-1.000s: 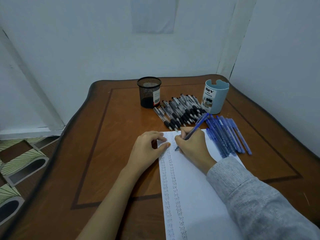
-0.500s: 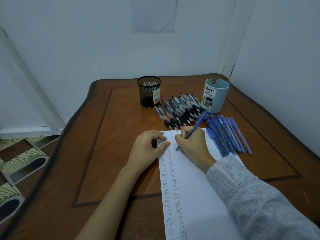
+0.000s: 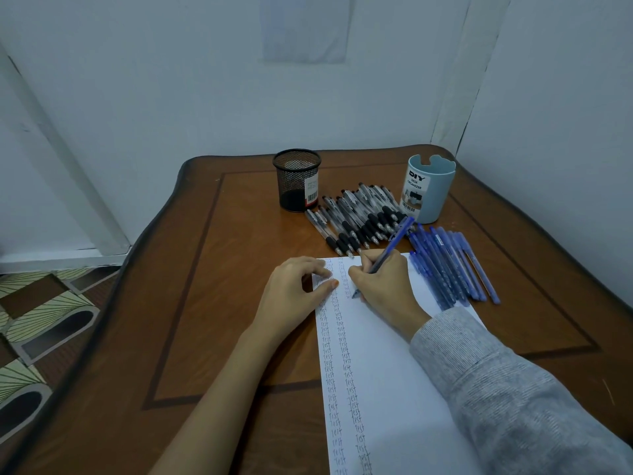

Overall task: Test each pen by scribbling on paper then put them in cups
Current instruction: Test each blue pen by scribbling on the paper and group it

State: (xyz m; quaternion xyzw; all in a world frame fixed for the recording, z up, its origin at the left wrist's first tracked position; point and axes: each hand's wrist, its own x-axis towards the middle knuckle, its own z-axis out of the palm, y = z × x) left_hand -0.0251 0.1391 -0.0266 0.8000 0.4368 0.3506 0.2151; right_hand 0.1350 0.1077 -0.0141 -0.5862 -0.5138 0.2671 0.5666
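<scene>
My right hand (image 3: 385, 286) grips a blue pen (image 3: 394, 245) with its tip on the white paper (image 3: 394, 389), near the top of a column of written words. My left hand (image 3: 294, 293) rests on the paper's upper left corner, its thumb and fingertips pressing it down. A pile of black pens (image 3: 359, 221) lies just beyond the paper. A row of blue pens (image 3: 452, 269) lies to the right. A black mesh cup (image 3: 297, 180) stands at the back, and a light blue cup (image 3: 430, 186) stands to its right.
The brown wooden table (image 3: 205, 303) sits in a corner between two pale walls. Its left edge drops to a patterned floor (image 3: 41, 320). Bare tabletop lies left of the paper.
The pen tip has shifted slightly on the paper as my right hand writes. My left hand has stayed in place.
</scene>
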